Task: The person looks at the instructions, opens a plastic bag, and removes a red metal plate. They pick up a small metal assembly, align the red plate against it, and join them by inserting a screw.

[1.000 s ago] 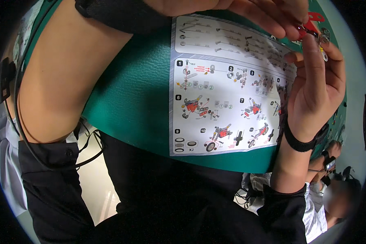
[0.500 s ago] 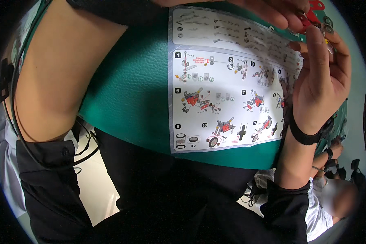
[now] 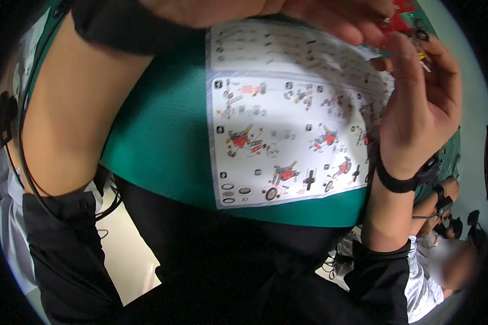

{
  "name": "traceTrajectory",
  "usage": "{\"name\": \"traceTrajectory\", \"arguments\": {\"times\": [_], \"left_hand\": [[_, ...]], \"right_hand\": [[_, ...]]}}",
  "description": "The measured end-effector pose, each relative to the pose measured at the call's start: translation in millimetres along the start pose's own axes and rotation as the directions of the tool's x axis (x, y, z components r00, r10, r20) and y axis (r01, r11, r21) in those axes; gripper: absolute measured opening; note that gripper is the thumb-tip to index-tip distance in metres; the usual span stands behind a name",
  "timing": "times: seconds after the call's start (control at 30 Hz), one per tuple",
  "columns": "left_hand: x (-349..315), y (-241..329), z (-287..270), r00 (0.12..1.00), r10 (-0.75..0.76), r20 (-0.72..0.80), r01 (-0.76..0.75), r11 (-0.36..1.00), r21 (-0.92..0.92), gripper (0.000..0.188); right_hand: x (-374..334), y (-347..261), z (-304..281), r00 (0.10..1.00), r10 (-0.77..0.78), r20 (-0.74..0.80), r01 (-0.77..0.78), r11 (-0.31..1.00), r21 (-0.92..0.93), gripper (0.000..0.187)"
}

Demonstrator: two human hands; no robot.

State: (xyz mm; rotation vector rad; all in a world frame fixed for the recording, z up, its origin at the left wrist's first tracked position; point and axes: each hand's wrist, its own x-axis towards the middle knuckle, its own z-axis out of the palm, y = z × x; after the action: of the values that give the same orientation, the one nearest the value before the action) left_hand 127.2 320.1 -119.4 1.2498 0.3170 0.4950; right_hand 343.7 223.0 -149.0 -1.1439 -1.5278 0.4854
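At the upper right, a partly assembled toy model (image 3: pixel 400 24) of red perforated plates with small metal and yellow parts is held up between my hands. My left hand (image 3: pixel 331 15) reaches across from the upper left, its fingertips closed at the red plates. From below, my right hand (image 3: pixel 420 105) grips the model between thumb and bent fingers. Much of the model is covered by the fingers or cut off at the picture's top. Under both hands lies a printed instruction sheet (image 3: pixel 293 122) with step drawings of a motorcycle.
A green mat or tabletop (image 3: pixel 157 141) carries the sheet and has a curved near edge. A black cable (image 3: pixel 20 141) runs along my left arm. To the right, another person's hand (image 3: pixel 447 189) and white sleeve (image 3: pixel 425 281) are close by.
The sheet and my hands sit slightly further left in the picture, and the sheet's lower part a little lower. Both hands keep their grip on the model.
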Motion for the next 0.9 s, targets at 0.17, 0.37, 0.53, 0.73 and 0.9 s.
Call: {"name": "traceTrajectory", "arguments": {"times": [0.17,0.37,0.53,0.73,0.9], "left_hand": [[-3.0,5.5,-4.1,0.982,-0.186,0.019,0.186,0.963,-0.196,0.029],[-3.9,10.9,2.8,0.960,-0.275,-0.049,0.257,0.939,-0.229,0.030],[-7.8,-0.3,-5.5,0.961,-0.242,-0.130,0.214,0.956,-0.201,0.028],[-7.7,12.7,-5.0,0.927,-0.346,-0.144,0.305,0.920,-0.247,0.030],[-11.7,1.7,-7.8,0.961,-0.261,-0.096,0.242,0.955,-0.169,0.029]], "right_hand": [[-9.1,-8.1,14.5,0.997,-0.002,0.075,-0.011,0.986,0.169,0.038],[-7.1,-12.9,11.4,0.994,0.005,0.110,-0.026,0.982,0.186,0.040],[-4.5,-10.6,10.2,0.991,-0.075,0.108,0.052,0.977,0.206,0.040],[-3.6,-8.1,10.7,0.988,-0.047,0.144,0.026,0.989,0.147,0.035],[-5.0,-10.0,9.9,0.992,-0.030,0.123,0.005,0.980,0.197,0.029]]}}
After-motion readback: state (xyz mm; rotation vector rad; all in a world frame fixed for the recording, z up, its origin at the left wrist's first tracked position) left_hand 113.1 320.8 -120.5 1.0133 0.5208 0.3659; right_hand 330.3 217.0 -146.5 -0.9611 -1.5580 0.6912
